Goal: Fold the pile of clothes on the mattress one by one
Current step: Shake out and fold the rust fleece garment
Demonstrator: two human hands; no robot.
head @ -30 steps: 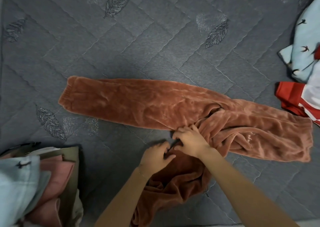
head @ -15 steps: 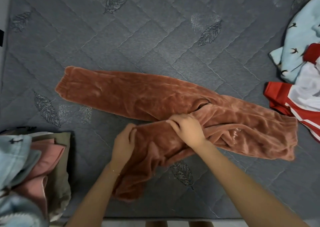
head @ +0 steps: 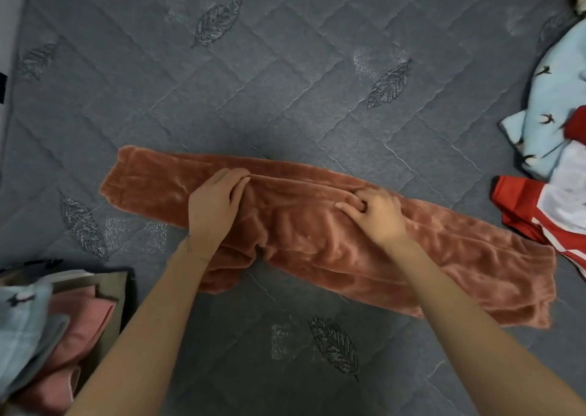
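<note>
Rust fleece trousers (head: 317, 235), leg on leg, on mattress (head: 285, 76).
Left hand (head: 215, 206) flat, pinning the fold; right hand (head: 379, 217) fingers curl into fleece, grip unclear.

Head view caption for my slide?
Left hand flat, right hand gripping, on rust fleece trousers laid across the grey quilted mattress.

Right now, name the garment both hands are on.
The rust-brown fleece trousers: left hand presses, right hand grips them; the pile and stack lie untouched.

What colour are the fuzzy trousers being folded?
The trousers are plain rust orange, clearest in the head view.
</note>
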